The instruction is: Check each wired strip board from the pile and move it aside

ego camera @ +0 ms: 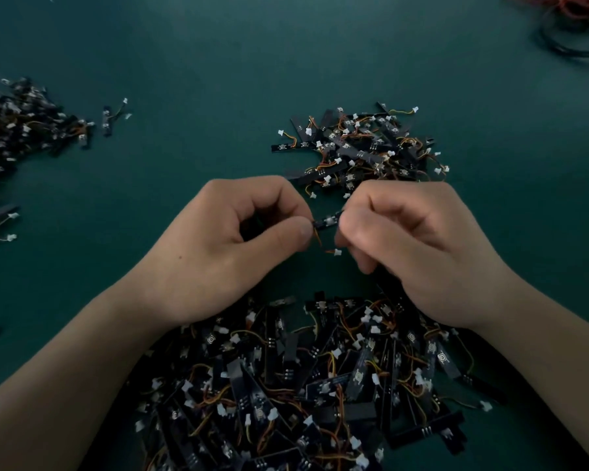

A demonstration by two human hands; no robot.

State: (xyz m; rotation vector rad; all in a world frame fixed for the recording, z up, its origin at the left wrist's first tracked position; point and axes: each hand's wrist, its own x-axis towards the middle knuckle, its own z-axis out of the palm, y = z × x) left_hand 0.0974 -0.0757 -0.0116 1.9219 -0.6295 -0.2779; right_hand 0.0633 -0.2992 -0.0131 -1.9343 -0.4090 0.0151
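Left hand and right hand are raised side by side over the mat, knuckles up and fingers curled inward. Between them sits one board, a short black strip. The left thumb and forefinger pinch its near end, and the right fingertips pinch its other end, so both hands hold the same piece. Only the middle of the board shows in the gap between the fingertips. A thin orange wire drops from the board just below the left thumb tip. It ends in a white connector, which hangs free beneath the gap, close to the right fingers. A dark shape lies under the lower fingers of the right hand; what it is cannot be told. The pile lies below both wrists, on the person's side of the hands: black boards tangled with orange and yellow wires and white plugs. Both forearms pass over its edges. A second heap of the same boards lies just beyond the right hand, and its nearest pieces reach to the right knuckles. A third heap lies well out to the left of the left hand, with a lone board just beside it. Cables, dark and red, lie far beyond the right hand at the corner.
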